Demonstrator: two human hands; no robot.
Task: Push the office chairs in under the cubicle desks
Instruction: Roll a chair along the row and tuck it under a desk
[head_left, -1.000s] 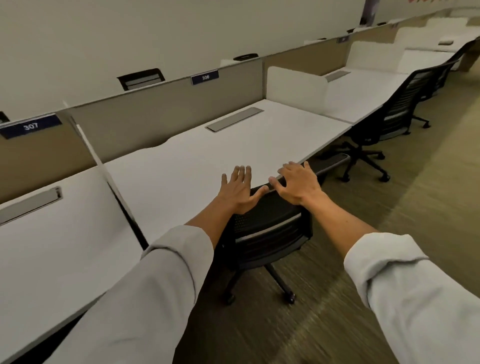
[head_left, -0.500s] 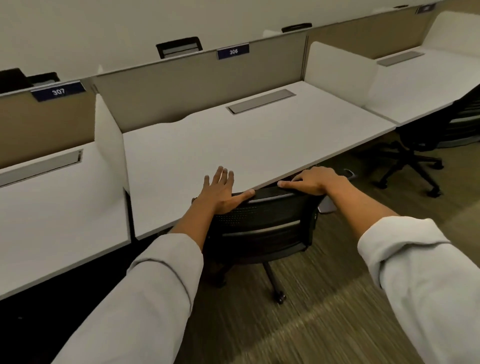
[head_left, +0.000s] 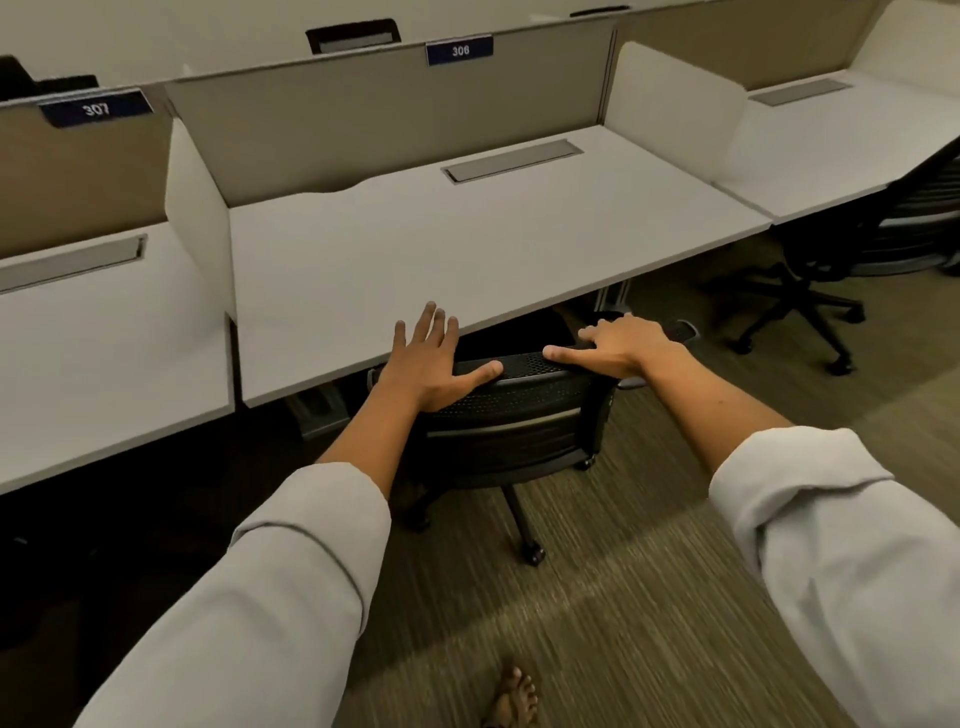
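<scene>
Desk (head_left: 467, 260) white, bare; carpet (head_left: 623, 597) olive; chair (head_left: 519, 415) tucked partly under.

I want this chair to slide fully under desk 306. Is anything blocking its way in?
Nothing visible blocks it. The chair sits at the desk edge with both hands on its backrest top, left hand and right hand. The space underneath is dark; a desk leg stands right of the chair.

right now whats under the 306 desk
The black chair's seat sits under the desk, beside a metal leg and a dark box. Further back is shadowed.
</scene>
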